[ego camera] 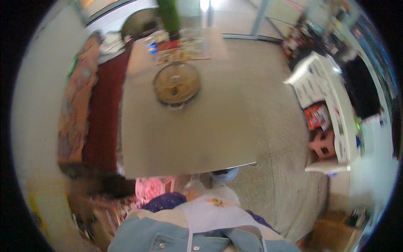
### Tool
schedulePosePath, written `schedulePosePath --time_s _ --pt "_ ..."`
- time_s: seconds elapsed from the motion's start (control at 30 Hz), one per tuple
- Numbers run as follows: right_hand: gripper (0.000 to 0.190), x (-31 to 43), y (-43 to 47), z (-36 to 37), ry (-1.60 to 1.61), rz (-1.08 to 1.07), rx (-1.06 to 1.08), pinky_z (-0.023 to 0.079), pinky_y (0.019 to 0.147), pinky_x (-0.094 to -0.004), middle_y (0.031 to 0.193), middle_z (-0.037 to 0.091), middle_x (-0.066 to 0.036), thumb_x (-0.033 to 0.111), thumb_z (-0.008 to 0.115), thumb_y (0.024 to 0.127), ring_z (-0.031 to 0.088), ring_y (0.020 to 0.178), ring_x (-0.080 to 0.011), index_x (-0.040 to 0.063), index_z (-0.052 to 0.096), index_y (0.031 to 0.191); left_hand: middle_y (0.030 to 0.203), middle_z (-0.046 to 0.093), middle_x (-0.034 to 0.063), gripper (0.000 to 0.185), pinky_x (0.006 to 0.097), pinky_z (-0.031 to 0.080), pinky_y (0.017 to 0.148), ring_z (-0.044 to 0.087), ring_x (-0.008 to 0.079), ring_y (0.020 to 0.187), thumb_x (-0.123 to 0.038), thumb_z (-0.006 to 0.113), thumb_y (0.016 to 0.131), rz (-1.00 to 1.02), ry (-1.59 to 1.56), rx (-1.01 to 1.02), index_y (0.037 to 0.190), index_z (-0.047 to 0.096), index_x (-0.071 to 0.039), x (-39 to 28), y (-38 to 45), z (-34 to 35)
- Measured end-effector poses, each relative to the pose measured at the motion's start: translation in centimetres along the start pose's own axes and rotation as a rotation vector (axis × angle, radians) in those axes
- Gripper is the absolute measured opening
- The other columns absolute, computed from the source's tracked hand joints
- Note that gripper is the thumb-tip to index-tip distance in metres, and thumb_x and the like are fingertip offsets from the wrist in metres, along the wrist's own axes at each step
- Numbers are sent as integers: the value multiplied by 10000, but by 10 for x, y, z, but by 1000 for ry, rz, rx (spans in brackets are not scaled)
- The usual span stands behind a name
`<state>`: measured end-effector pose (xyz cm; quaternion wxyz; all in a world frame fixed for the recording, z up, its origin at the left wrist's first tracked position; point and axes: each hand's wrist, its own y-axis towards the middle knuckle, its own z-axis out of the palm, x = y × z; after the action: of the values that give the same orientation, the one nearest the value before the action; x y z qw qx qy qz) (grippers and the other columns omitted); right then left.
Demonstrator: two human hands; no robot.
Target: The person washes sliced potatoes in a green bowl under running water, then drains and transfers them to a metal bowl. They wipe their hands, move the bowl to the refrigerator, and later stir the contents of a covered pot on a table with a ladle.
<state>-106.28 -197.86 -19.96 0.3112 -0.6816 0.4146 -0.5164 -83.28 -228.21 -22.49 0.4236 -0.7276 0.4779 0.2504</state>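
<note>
Below the table's near edge, a blurred hand, apparently my left hand (191,193), shows past a dark purple sleeve (165,201) in front of my white apron (207,217). Its fingers are too unclear to make out. My right hand is out of view; only a bit of purple sleeve (259,218) appears on that side. Before me stretches a plain-topped table (189,138). Toward its far half sits a round pan with a glass lid (177,83), brownish inside, apart from both hands.
At the table's far end are a patterned mat (195,47), a bottle with a blue label (152,47) and a green plant (169,15). A wooden bench with a red seat (105,116) runs along the left. A pink stool (152,189) stands below; a white shelf (338,107) stands right.
</note>
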Motion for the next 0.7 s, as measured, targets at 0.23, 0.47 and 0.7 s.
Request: schedulePosePath --time_s 0.23,0.47,0.7 --pt "323 13 -29 128 323 105 -270 461 739 -400 927 628 -194 300 544 828 602 846 -280 9 614 948 934 642 171 313 384 487 774 616 349 867 -314 515 811 91 53 442 1010 648 -112 -25 48 -47" --pt "323 3 -70 244 675 252 -555 462 731 -397 911 630 -192 307 550 829 602 827 -277 9 615 933 924 648 162 317 373 489 763 625 334 845 -310 535 799 479 396 984 1020 647 -112 -106 62 21" --pt "324 -77 -150 429 999 393 -832 463 723 -393 896 632 -190 314 556 829 602 809 -274 9 616 919 915 654 154 324 362 491 752 633 320 824 -307 556 788 794 646 1291 1031 647 -113 -175 -64 176"
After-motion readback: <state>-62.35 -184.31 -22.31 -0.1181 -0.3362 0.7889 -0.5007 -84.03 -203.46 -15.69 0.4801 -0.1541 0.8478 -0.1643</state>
